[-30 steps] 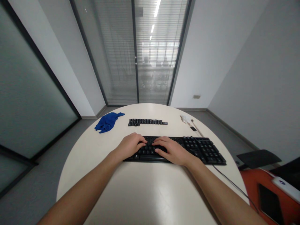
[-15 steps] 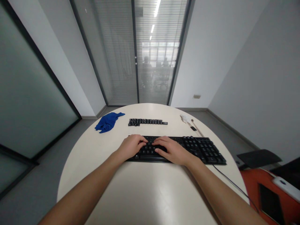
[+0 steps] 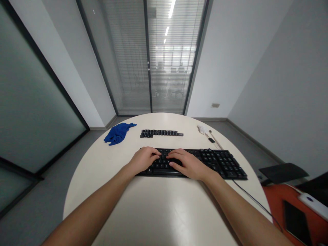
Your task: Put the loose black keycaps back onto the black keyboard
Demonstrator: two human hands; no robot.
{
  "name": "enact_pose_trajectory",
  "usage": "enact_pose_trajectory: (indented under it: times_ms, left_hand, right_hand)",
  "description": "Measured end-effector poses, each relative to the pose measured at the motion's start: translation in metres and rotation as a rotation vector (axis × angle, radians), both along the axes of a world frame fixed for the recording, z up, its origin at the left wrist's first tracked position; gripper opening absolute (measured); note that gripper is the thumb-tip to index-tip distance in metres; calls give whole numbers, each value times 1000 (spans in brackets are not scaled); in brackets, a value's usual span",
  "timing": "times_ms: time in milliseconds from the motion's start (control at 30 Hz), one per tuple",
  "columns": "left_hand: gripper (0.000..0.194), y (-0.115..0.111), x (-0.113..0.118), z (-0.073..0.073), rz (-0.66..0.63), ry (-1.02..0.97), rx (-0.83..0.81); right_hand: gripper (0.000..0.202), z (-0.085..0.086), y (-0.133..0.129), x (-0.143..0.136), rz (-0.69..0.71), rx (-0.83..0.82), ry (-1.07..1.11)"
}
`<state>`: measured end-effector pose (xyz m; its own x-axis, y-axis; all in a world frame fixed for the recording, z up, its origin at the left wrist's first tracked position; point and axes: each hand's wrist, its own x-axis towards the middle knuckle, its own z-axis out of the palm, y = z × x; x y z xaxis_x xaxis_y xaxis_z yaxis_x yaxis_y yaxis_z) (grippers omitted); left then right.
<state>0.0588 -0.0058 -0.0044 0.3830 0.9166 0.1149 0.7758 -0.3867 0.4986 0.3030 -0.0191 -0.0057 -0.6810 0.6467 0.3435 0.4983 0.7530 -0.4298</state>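
Note:
A black keyboard (image 3: 220, 163) lies across the middle of a round cream table (image 3: 159, 212). My left hand (image 3: 142, 159) rests on its left end with fingers curled down onto the keys. My right hand (image 3: 189, 164) lies beside it on the middle keys, fingers spread and pressing down. Neither hand holds anything. Beyond the keyboard lies a row of loose black keycaps (image 3: 159, 133).
A crumpled blue cloth (image 3: 117, 133) lies at the table's far left. A small white item (image 3: 202, 129) and a thin stick (image 3: 215, 139) lie at the far right. The keyboard's cable (image 3: 256, 203) runs off the right edge. An orange surface (image 3: 289, 212) with a dark phone stands at right.
Both hands stay on the keyboard; only the left fingers shift slightly over the keys. Nothing else has moved.

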Motion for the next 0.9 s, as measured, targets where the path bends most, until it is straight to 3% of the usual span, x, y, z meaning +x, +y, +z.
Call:
enact_pose_trajectory:
  times_ms: [167, 600, 900]
  left_hand:
    - [21, 7, -5, -7, -11, -66, -12]
    - [25, -9, 7, 12, -89, 183, 151]
    - [22, 6, -4, -1, -108, -102, 36]
  right_hand:
    - [27, -1, 0, 1, 10, -3, 10]
    - [27, -1, -1, -2, 13, 50, -22]
    - [42, -1, -13, -19, -45, 96, -118]
